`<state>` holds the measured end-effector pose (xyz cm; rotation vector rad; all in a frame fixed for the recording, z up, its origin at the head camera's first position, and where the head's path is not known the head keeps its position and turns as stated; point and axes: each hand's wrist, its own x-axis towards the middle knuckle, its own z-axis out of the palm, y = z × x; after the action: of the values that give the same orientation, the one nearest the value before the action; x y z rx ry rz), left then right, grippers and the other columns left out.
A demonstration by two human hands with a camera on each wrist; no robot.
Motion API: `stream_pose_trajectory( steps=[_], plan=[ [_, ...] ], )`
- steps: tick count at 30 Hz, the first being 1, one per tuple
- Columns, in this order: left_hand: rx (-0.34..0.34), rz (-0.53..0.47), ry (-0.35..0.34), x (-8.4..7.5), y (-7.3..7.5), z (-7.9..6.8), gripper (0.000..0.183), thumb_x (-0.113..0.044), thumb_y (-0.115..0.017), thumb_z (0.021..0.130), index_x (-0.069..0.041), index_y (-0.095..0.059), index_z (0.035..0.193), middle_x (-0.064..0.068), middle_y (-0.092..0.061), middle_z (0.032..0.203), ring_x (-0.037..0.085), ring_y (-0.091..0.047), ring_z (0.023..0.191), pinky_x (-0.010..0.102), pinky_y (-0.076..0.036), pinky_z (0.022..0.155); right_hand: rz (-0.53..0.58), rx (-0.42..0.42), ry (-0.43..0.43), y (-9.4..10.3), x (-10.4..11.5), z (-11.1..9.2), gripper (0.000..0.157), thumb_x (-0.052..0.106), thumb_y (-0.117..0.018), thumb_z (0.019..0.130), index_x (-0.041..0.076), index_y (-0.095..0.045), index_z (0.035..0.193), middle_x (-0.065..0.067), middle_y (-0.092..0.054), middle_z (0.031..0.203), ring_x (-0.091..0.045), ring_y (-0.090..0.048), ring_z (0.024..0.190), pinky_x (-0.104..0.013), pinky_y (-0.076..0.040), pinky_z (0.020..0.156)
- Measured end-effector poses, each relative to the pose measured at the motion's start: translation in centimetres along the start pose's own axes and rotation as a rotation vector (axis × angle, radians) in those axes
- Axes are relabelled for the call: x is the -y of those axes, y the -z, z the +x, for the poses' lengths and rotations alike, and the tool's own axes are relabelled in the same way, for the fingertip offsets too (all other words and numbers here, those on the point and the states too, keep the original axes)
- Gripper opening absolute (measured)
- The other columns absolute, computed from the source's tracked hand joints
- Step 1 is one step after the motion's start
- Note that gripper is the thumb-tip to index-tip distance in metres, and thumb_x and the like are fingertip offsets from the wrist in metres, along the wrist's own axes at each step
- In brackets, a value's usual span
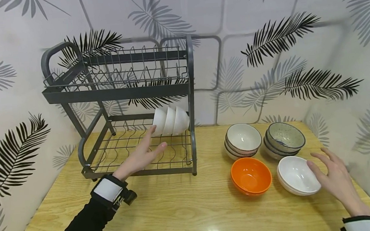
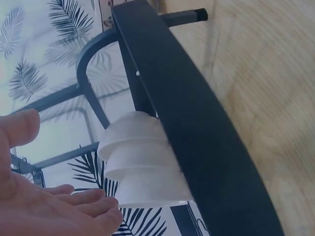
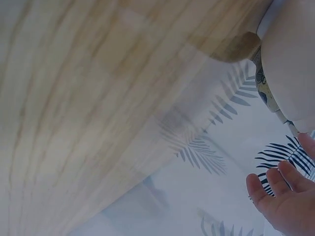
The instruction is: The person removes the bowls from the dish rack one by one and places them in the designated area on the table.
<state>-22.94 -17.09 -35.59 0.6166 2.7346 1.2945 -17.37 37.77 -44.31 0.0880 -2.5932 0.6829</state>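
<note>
Three white bowls [image 1: 171,122] stand on edge, nested in a row, at the right of the rack's lower shelf. My left hand [image 1: 139,158] reaches into that shelf with its fingers straight and thumb apart, fingertips right at the nearest bowl's rim. In the left wrist view the palm is bare beside the white bowls [image 2: 142,162]. On the table's right, a stack of white bowls [image 1: 298,174] sits upright. My right hand [image 1: 335,178] is at its right edge, thumb and fingers spread, holding nothing. Its fingers also show below a white bowl [image 3: 293,64] in the right wrist view.
The dark two-tier dish rack [image 1: 121,93] stands at the table's back left, its upper wire tier bare. Orange bowls [image 1: 251,175], cream bowls [image 1: 243,137] and speckled grey-green bowls [image 1: 285,136] are stacked beside the white stack. A patterned wall [image 1: 326,46] closes the back and right.
</note>
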Motion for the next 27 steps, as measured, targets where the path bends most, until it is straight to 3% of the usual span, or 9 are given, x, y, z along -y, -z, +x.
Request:
stream_pose_trajectory(
  steps=[7,17,27],
  plan=[
    [-0.044,-0.074,0.067,0.3,1.0,1.3,0.076,-0.032,-0.047,0.107,0.000,-0.003,0.161,0.029,-0.010,0.166,0.047,-0.013,0.154,0.067,-0.021,0.122,0.004,0.012,-0.006,0.1,0.0,-0.1,0.043,0.025,-0.054,0.103,-0.010,-0.057,0.127,-0.044,-0.038,0.144,-0.067,-0.034,0.128,-0.080,-0.027,0.100],
    [-0.025,-0.277,0.146,1.2,1.8,3.1,0.075,-0.033,-0.043,0.108,-0.001,0.000,0.160,0.025,-0.001,0.168,0.042,-0.003,0.157,0.061,-0.016,0.126,-0.013,0.023,0.005,-0.1,-0.3,-0.1,0.043,0.026,-0.054,0.103,-0.009,-0.058,0.127,-0.043,-0.040,0.143,-0.066,-0.036,0.127,-0.080,-0.029,0.097],
    [-0.026,-0.320,0.230,1.6,2.6,5.2,0.075,-0.032,-0.040,0.109,0.002,0.003,0.159,0.028,-0.003,0.168,0.042,-0.008,0.157,0.056,-0.018,0.128,0.002,0.013,0.030,-0.3,0.0,-0.1,0.040,0.024,-0.055,0.103,-0.010,-0.059,0.123,-0.044,-0.040,0.141,-0.068,-0.038,0.124,-0.080,-0.028,0.098]
  ],
)
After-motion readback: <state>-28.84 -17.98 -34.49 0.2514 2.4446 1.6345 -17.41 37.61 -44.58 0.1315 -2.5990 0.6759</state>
